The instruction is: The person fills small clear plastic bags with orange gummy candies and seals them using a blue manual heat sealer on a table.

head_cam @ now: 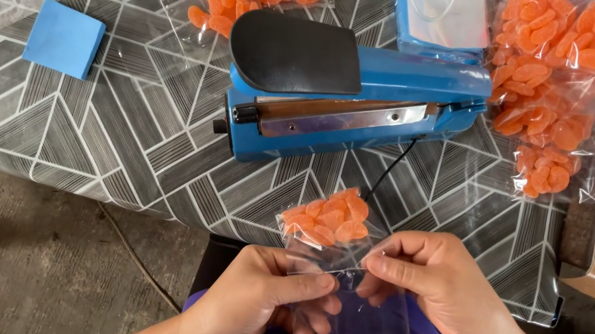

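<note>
Fingers of my left hand and right hand pinch the small clear plastic bag of orange candies shut at its neck, just before the blue impulse heat sealer. Next, I judge, comes flattening the open mouth for sealing.

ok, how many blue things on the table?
3: blue square block at left, blue heat sealer in the middle, blue box behind it at the top edge, partly cut off.

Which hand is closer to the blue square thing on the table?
Left. The left hand is below and to the right of the blue block. The right hand is farther right, across the small bag both hands hold.
</note>
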